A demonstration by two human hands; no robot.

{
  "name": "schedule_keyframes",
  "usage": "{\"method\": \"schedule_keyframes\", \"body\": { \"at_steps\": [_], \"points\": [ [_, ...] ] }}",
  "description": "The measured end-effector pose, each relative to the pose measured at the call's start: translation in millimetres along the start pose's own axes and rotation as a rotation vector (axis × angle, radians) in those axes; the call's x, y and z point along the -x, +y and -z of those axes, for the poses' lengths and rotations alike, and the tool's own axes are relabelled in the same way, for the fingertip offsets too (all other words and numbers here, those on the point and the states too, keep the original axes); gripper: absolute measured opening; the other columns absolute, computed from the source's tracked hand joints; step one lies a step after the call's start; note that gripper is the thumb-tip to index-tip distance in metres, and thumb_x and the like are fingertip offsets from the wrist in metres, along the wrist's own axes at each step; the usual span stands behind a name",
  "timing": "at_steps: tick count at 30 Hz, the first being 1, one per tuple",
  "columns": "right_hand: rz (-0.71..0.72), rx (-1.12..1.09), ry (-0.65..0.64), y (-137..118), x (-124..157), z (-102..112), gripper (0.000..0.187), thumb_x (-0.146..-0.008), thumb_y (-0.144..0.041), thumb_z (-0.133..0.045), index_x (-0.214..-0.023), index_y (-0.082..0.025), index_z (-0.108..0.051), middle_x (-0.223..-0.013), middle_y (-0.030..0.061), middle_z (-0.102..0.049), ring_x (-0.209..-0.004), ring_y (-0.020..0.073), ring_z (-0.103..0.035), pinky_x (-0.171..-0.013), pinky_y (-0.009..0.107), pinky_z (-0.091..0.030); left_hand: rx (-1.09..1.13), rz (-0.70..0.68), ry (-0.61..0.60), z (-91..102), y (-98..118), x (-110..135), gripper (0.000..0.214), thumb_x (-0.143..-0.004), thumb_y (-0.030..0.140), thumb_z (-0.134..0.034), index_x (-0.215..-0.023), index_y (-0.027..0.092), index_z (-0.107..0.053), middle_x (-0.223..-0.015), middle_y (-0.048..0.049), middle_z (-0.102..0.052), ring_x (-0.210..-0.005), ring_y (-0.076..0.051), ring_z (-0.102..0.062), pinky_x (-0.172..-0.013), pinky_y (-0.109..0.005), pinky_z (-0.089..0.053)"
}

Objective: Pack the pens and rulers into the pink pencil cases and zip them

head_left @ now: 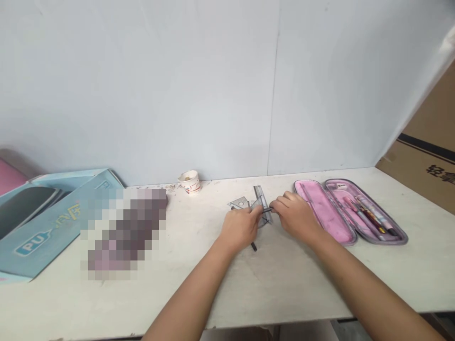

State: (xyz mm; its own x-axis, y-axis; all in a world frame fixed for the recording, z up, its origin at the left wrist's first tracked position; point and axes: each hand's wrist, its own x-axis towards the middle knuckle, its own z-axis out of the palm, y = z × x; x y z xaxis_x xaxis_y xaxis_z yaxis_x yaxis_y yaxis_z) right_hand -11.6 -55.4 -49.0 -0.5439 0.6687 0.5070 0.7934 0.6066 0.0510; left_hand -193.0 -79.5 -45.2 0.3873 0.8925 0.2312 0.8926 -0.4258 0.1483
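In the middle of the table my left hand (241,226) is closed, with thumb and forefinger pinching one end of a thin dark pen (267,210). My right hand (295,214) is closed on the pen's other end, so it spans level between the two hands. Just behind the fingers lie a clear straight ruler (259,193) and a clear set square (242,202), partly covered by my left hand. Below that hand sticks out the dark tip of another pen-like thing (253,246); the rest of it is hidden.
To the right lies an opened pink pencil case (329,211) with several pens (369,215) in it. A paper cup (190,182) stands near the wall. On the left are a blurred purplish object (131,232) and a light-blue box (53,232). A cardboard box (423,142) stands far right.
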Motion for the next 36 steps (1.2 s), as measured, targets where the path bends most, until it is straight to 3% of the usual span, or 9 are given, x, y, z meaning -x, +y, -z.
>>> {"method": "schedule_keyframes", "body": {
  "at_steps": [4, 7, 10, 12, 16, 21, 24, 27, 36],
  "points": [
    [-0.033, -0.165, 0.105, 11.9, 8.6, -6.4, 0.018, -0.087, -0.020, -0.041, -0.090, -0.018, -0.059, -0.081, 0.0068, -0.062, -0.082, 0.0207, -0.048, -0.071, 0.032, -0.034, 0.301, 0.120, 0.044, -0.4, -7.1, -1.4, 0.029, -0.088, 0.042, -0.033, -0.096, 0.024, -0.055, -0.062, 0.0009, -0.050, -0.058, -0.015, -0.047, -0.057, -0.026, -0.030],
    [-0.246, -0.382, 0.214, 10.8, 13.5, -11.1, 0.018, -0.088, -0.028, -0.040, -0.094, -0.017, -0.053, -0.086, 0.0070, -0.062, -0.082, 0.0197, -0.053, -0.071, 0.031, -0.038, 0.731, 0.281, 0.103, -1.7, -14.2, -4.5, 0.028, -0.084, 0.040, -0.042, -0.099, 0.020, -0.054, -0.055, 0.0051, -0.038, -0.052, -0.010, -0.038, -0.053, -0.022, -0.028],
    [-0.417, -0.528, 0.193, -1.9, 15.6, -14.0, 0.020, -0.087, -0.034, -0.040, -0.095, -0.018, -0.049, -0.086, 0.0061, -0.063, -0.078, 0.0184, -0.057, -0.065, 0.028, -0.040, 1.152, 0.332, 0.008, -4.1, -12.4, -5.1, 0.031, -0.080, 0.037, -0.048, -0.104, 0.017, -0.054, -0.057, 0.0067, -0.030, -0.047, -0.007, -0.027, -0.048, -0.020, -0.023],
    [-0.393, -0.505, 0.120, -11.5, 15.8, -14.5, 0.018, -0.087, -0.033, -0.040, -0.093, -0.018, -0.049, -0.084, 0.0055, -0.063, -0.076, 0.0181, -0.058, -0.063, 0.028, -0.039, 1.291, 0.334, -0.077, -5.8, -6.2, -3.8, 0.033, -0.078, 0.034, -0.053, -0.105, 0.016, -0.054, -0.059, 0.0063, -0.032, -0.048, -0.006, -0.028, -0.047, -0.020, -0.023],
    [-0.267, -0.330, 0.034, -20.2, 15.6, -12.2, 0.018, -0.088, -0.028, -0.038, -0.089, -0.019, -0.053, -0.086, 0.0057, -0.062, -0.080, 0.0189, -0.057, -0.065, 0.028, -0.037, 1.330, 0.298, -0.073, -7.2, 5.0, -1.3, 0.026, -0.076, 0.028, -0.055, -0.097, 0.014, -0.056, -0.071, 0.0012, -0.047, -0.061, -0.008, -0.042, -0.058, -0.021, -0.033],
    [-0.280, -0.279, -0.028, -15.6, 17.0, -9.9, 0.023, -0.090, -0.025, -0.033, -0.098, -0.022, -0.055, -0.083, 0.0011, -0.064, -0.075, 0.0165, -0.057, -0.061, 0.028, -0.035, 1.220, 0.167, -0.054, -6.6, 4.4, -1.9, 0.015, -0.075, 0.018, -0.051, -0.087, 0.014, -0.059, -0.080, -0.0028, -0.057, -0.079, -0.014, -0.049, -0.078, -0.028, -0.037],
    [-0.253, -0.268, 0.031, -9.9, 17.4, -9.9, 0.023, -0.089, -0.023, -0.035, -0.100, -0.021, -0.056, -0.086, 0.0027, -0.063, -0.079, 0.0180, -0.054, -0.066, 0.029, -0.036, 1.296, 0.156, -0.051, -8.9, 1.1, -1.7, 0.044, -0.066, 0.007, -0.051, -0.110, 0.016, -0.053, -0.094, -0.0047, -0.061, -0.089, -0.015, -0.051, -0.083, -0.029, -0.036],
    [-0.252, -0.244, 0.131, -2.3, 18.0, -8.9, 0.022, -0.088, -0.024, -0.039, -0.098, -0.020, -0.057, -0.088, 0.0046, -0.062, -0.084, 0.0201, -0.050, -0.072, 0.032, -0.036, 1.334, 0.237, -0.001, -11.0, -3.9, -1.3, 0.071, -0.058, 0.001, -0.049, -0.126, 0.019, -0.039, -0.107, -0.0058, -0.061, -0.097, -0.016, -0.052, -0.080, -0.027, -0.038],
    [-0.227, -0.158, 0.135, 1.1, 20.5, -9.3, 0.021, -0.086, -0.019, -0.042, -0.098, -0.021, -0.059, -0.089, 0.0039, -0.062, -0.084, 0.0211, -0.046, -0.073, 0.033, -0.034, 1.237, 0.219, 0.056, -7.3, -11.0, -1.5, 0.079, -0.054, -0.001, -0.041, -0.129, 0.019, -0.032, -0.129, -0.0112, -0.051, -0.118, -0.022, -0.044, -0.081, -0.029, -0.039]
  ]
}}
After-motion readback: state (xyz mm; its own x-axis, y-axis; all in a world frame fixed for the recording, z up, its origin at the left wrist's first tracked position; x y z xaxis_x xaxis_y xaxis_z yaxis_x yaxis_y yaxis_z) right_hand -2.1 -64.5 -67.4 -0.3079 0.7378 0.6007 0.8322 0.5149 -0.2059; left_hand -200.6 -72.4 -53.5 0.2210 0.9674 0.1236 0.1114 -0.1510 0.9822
